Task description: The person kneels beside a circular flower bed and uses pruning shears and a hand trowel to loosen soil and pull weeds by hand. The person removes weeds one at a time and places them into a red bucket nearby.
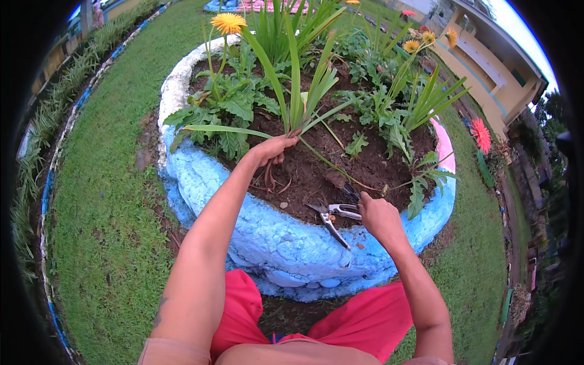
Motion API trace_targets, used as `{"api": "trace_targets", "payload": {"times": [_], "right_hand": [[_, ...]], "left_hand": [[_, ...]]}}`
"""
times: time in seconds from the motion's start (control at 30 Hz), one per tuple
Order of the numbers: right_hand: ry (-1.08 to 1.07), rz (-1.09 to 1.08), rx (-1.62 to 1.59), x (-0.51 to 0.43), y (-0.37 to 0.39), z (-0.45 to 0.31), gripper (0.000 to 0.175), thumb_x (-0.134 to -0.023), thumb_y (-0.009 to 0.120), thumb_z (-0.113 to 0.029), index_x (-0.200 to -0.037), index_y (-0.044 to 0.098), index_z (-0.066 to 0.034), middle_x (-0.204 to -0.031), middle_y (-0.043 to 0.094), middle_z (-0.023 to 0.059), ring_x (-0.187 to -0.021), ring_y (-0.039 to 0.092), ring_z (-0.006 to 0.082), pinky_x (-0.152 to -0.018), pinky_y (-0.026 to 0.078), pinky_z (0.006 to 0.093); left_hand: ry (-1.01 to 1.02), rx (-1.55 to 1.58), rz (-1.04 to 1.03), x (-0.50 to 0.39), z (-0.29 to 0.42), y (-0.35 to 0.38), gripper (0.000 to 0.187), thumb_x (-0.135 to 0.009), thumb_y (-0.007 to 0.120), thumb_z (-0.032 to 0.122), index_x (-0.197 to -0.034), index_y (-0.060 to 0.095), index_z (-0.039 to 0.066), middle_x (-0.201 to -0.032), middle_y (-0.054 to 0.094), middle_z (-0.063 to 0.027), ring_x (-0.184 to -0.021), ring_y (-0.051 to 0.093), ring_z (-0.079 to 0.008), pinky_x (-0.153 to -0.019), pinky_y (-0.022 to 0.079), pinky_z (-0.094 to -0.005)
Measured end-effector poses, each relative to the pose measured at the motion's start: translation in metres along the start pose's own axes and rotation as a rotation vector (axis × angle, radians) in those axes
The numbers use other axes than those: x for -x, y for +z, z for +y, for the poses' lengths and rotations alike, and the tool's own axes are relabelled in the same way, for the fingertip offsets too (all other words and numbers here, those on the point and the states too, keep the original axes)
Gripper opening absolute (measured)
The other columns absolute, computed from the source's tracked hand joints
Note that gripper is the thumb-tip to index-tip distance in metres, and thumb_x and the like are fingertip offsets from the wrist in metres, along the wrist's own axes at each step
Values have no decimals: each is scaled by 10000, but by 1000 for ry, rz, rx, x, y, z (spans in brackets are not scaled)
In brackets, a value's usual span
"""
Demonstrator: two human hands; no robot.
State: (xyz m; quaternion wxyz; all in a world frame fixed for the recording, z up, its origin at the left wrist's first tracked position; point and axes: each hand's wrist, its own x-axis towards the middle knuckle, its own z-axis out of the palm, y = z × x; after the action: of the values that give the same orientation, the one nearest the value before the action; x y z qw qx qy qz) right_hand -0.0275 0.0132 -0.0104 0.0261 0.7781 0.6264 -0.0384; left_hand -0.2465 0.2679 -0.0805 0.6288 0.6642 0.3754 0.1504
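Note:
My left hand (273,149) is closed around the base of a strap-leaved plant (295,102), whose long green leaves fan out above the fist. Dry brown strands dangle below that hand. Over the soil (315,169) near the front rim, my right hand (379,213) grips a dark hand tool (351,193); its far end meets loose soil, and its exact kind is not clear. Just left of the right hand, a pair of pruning shears (325,213) lies with its handles spread, partly on the soil and partly on the rim.
A round planter with a rough blue-painted wall (283,246) stands before my knees. Leafy gerbera plants (239,102) with a yellow flower (229,23) grow at left, more gerberas (388,112) at right. Grass (105,219) surrounds it; a building (483,59) stands at upper right.

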Motion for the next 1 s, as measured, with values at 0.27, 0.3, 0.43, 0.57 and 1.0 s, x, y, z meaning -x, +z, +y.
{"api": "trace_targets", "payload": {"times": [0.27, 0.3, 0.43, 0.57, 1.0], "right_hand": [[22, 78, 125, -63, 28, -56, 196, -835, 552, -110, -880, 713, -8, -839, 709, 177, -758, 712, 316, -644, 574, 403], [43, 82, 92, -65, 29, -53, 196, -822, 549, -101, -797, 717, -2, -889, 703, 211, -827, 713, 311, -668, 576, 398], [489, -534, -1480, -41, 35, -30, 376, -925, 529, -93, -1295, 464, -76, -805, 613, 119, -661, 629, 256, -562, 558, 402], [320, -423, -1548, 4, 54, -33, 572, -991, 476, -195, -1503, 224, -170, -725, 499, 45, -429, 433, 126, -334, 375, 289], [409, -209, -1250, -17, 52, -68, 460, -1019, 402, -285, -1441, 334, -115, -622, 440, 7, -402, 437, 128, -322, 402, 288]], "left_hand": [[-8, 5, -27, -1, 4, 6, 561, -1011, 420, 345, -1532, 223, 276, -1523, 360, -2, -512, 392, -53, -453, 336, -198], [0, 2, -16, -2, 5, 8, 565, -1010, 421, 346, -1533, 220, 276, -1525, 358, -2, -511, 392, -54, -453, 336, -199], [-26, -37, 5, 3, 9, 13, 574, -1006, 426, 360, -1534, 219, 270, -1515, 369, -3, -513, 404, -61, -457, 345, -211], [-45, -49, 3, 12, 5, 7, 561, -1010, 413, 367, -1531, 231, 267, -1490, 396, -9, -518, 419, -70, -454, 349, -219], [-277, 94, -142, 16, -31, -45, 510, -1038, 341, 421, -1391, 461, 73, -1041, 667, -105, -477, 480, -97, -407, 361, -228]]}}
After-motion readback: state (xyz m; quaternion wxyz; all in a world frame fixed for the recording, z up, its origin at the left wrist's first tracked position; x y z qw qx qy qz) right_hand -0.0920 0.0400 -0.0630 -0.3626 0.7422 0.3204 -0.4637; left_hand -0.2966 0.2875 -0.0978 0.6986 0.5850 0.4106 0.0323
